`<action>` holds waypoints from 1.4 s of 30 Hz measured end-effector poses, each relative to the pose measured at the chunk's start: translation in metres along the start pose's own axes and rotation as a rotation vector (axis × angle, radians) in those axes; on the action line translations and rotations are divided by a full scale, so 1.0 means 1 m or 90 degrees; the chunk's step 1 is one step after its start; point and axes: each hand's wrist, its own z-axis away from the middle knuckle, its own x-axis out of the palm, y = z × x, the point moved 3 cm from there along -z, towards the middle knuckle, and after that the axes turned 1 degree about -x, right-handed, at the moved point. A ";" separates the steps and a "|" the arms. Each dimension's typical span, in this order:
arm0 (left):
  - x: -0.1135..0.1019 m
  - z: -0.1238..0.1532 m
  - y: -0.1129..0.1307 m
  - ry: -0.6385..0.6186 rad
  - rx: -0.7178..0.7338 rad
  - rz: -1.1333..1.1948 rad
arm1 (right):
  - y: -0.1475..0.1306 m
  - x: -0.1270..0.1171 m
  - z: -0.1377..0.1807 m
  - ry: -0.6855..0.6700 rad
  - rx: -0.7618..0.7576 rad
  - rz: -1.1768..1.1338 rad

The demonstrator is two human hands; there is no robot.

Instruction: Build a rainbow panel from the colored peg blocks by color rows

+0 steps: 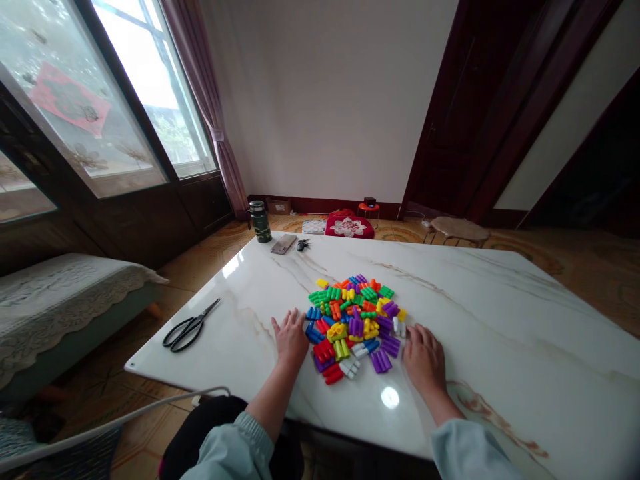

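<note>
A heap of colourful plastic building blocks [354, 327] lies on the white marble-patterned table [480, 300], between my two hands. The pieces are red, blue, green, yellow, orange, purple and white, shaped like short joined tubes. My left hand [291, 337] rests palm down at the heap's left edge, fingers spread, close to some blue blocks [314, 332]. On the right side my right hand [424, 357] lies flat on the tabletop, its fingers stretched out near a white block [399, 327]. Neither hand has a block in its fingers.
Black-handled scissors [190, 327] lie at the table's left. Near the far edge stand a dark green bottle [260, 221], a phone [283, 244] and a small bunch of keys [303, 245]. Beyond are a wooden stool [459, 230] and a cloth-covered bench [75, 287].
</note>
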 end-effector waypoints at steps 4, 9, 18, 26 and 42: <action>0.001 -0.002 0.000 -0.014 -0.005 0.002 | -0.002 -0.002 0.000 -0.006 0.006 0.001; 0.001 -0.001 0.000 -0.013 -0.004 -0.001 | -0.001 -0.001 0.000 -0.009 0.008 -0.009; 0.004 -0.001 -0.002 -0.007 -0.003 -0.004 | 0.001 0.001 0.000 -0.015 0.005 -0.032; 0.001 0.000 0.000 -0.004 -0.003 -0.003 | -0.010 -0.025 -0.001 0.076 0.073 -0.028; -0.001 0.000 0.002 -0.013 -0.007 0.003 | -0.002 -0.007 0.002 -0.050 0.158 -0.008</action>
